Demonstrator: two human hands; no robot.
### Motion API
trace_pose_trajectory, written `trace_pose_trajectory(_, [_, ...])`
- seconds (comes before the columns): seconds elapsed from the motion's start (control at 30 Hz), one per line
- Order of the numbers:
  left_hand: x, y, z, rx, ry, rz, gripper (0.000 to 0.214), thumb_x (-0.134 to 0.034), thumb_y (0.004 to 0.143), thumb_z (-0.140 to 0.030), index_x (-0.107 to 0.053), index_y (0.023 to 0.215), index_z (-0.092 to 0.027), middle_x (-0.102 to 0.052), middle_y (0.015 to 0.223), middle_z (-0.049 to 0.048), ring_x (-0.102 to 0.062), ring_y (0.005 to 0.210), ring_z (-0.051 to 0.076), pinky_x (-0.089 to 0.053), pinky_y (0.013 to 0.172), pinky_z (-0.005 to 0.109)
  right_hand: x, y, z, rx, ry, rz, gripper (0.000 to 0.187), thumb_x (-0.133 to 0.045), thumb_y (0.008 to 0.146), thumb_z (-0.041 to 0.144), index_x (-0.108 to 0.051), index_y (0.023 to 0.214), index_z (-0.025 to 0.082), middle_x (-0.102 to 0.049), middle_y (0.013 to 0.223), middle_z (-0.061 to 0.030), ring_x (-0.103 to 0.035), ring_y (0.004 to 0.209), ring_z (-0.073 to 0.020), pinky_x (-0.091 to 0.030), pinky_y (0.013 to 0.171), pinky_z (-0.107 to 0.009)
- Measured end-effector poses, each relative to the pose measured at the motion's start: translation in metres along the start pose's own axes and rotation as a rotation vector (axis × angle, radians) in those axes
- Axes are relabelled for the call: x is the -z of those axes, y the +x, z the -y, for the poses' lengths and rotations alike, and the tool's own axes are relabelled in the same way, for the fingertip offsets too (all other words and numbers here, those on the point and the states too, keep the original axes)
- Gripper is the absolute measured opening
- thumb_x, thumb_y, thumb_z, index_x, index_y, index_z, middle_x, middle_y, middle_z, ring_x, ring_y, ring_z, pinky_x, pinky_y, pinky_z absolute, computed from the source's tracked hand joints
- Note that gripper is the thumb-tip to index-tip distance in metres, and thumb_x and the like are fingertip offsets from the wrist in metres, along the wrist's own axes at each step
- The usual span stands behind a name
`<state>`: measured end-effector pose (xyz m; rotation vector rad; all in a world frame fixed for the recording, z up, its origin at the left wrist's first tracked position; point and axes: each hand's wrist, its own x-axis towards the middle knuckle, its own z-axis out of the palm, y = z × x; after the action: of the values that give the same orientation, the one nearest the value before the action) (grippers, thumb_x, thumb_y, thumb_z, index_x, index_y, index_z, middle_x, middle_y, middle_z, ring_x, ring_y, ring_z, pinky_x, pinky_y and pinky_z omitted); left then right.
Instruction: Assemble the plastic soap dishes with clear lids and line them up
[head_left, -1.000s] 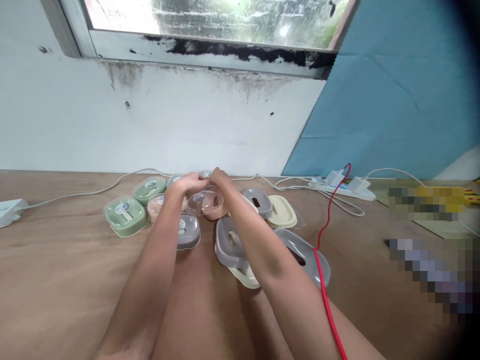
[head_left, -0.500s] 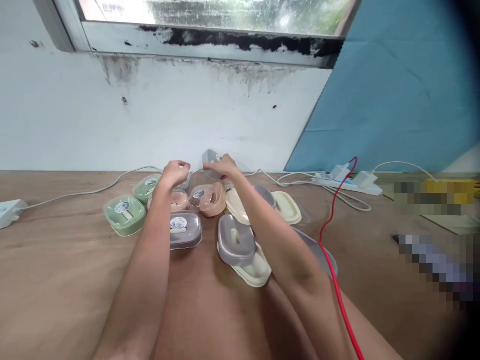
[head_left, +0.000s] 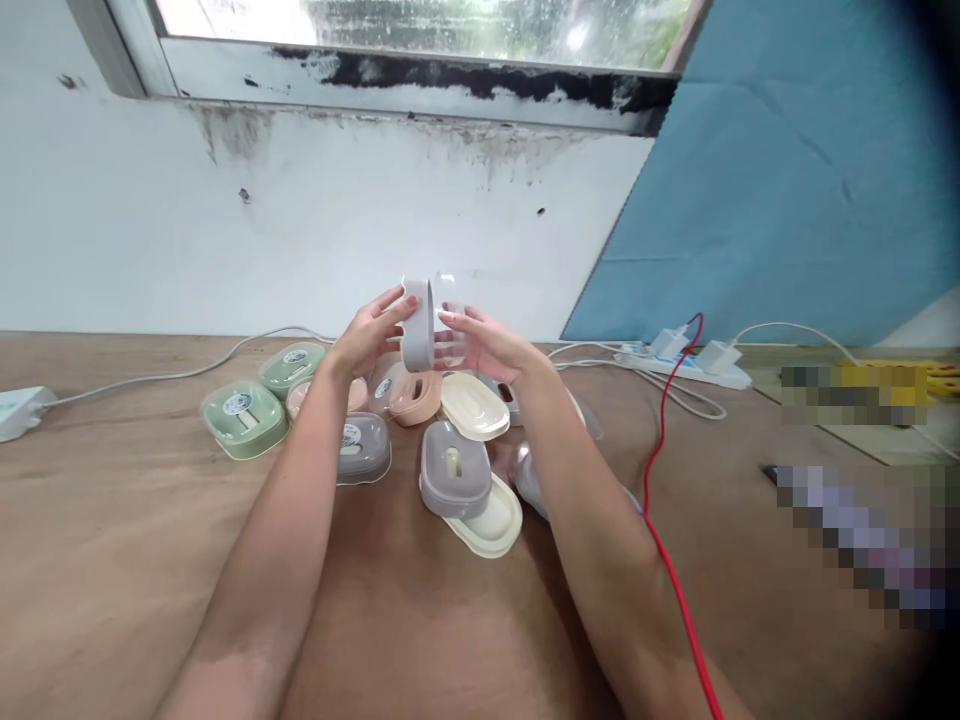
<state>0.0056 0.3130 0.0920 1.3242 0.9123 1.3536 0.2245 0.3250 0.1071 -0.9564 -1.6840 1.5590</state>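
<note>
Head view is showing both hands raised above the counter (head_left: 112, 520), holding one grey soap box (head_left: 417, 324) between them. The left hand (head_left: 369, 335) is gripping the grey base from the left side, with its fingers (head_left: 391, 302) closed around the edge. The right hand (head_left: 484, 345) is touching the clear lid (head_left: 448, 325) on the right side, with fingers (head_left: 454, 318) stretched out against it. The box is standing on its edge, with its long axis nearly vertical and the lid side facing to the right. It is hanging in the air above a pile of other soap boxes: green box (head_left: 241, 417), pink box (head_left: 416, 393), cream box (head_left: 474, 405) and another grey box (head_left: 454, 481). A red cable (head_left: 660, 500) is lying beside the right forearm.
</note>
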Motion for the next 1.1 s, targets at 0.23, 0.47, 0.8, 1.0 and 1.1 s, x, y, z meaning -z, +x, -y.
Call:
trace_pose_trajectory(0.23, [0.006, -0.003, 0.002, 0.039, 0.008, 0.033, 0.052, -0.093, 0.071, -0.058, -0.061, 0.082, -0.018, -0.06, 0.083, 0.0005, -0.056, 0.067, 0.012, -0.042, 0.056, 0.023, 0.039, -0.015, 0.004, -0.082, -0.263, -0.032, 0.103, -0.095, 0.072, 0.057, -0.047, 0.158, 0.026, -0.062, 0.151, -0.0149, -0.056, 0.145, -0.0345, -0.041, 0.126, -0.055])
trace_pose_trajectory(0.47, [-0.019, -0.005, -0.003, 0.031, -0.048, 0.183, 0.051, -0.092, 0.069, -0.046, -0.049, 0.073, -0.019, -0.059, 0.086, -0.0019, -0.059, 0.073, 0.011, -0.048, 0.063, 0.022, 0.004, -0.003, 0.007, 0.11, -0.122, -0.093, 0.094, -0.095, 0.074, 0.055, -0.055, 0.152, 0.022, -0.078, 0.124, -0.0119, -0.074, 0.118, -0.0309, -0.053, 0.116, -0.05])
trace_pose_trajectory(0.8, [0.001, -0.007, -0.005, 0.076, 0.038, 0.053, 0.034, -0.079, 0.071, -0.044, -0.061, 0.087, -0.02, -0.066, 0.092, 0.0032, -0.065, 0.077, 0.017, -0.056, 0.074, 0.032, 0.017, 0.007, -0.002, 0.029, -0.049, -0.251, 0.049, -0.071, 0.09, 0.05, -0.069, 0.135, 0.029, -0.076, 0.124, -0.0067, -0.075, 0.096, -0.0247, -0.065, 0.084, -0.04])
trace_pose_trajectory(1.0, [0.013, -0.006, 0.002, 0.231, 0.316, -0.059, 0.032, -0.071, 0.079, -0.05, -0.064, 0.085, -0.019, -0.065, 0.077, 0.0051, -0.064, 0.068, 0.021, -0.054, 0.064, 0.032, 0.031, 0.005, -0.003, -0.052, -0.344, -0.469, 0.081, -0.083, 0.076, 0.056, -0.062, 0.146, 0.022, -0.075, 0.125, -0.0115, -0.073, 0.105, -0.0293, -0.06, 0.09, -0.042])
trace_pose_trajectory(1.1, [0.014, -0.003, -0.001, 0.251, 0.519, -0.116, 0.032, -0.072, 0.082, -0.05, -0.068, 0.079, -0.019, -0.068, 0.076, 0.0058, -0.067, 0.078, 0.025, -0.051, 0.066, 0.031, 0.025, 0.007, -0.01, -0.104, -0.492, -0.429, 0.105, -0.095, 0.062, 0.049, -0.055, 0.153, 0.015, -0.072, 0.131, -0.0175, -0.072, 0.111, -0.0333, -0.058, 0.099, -0.046])
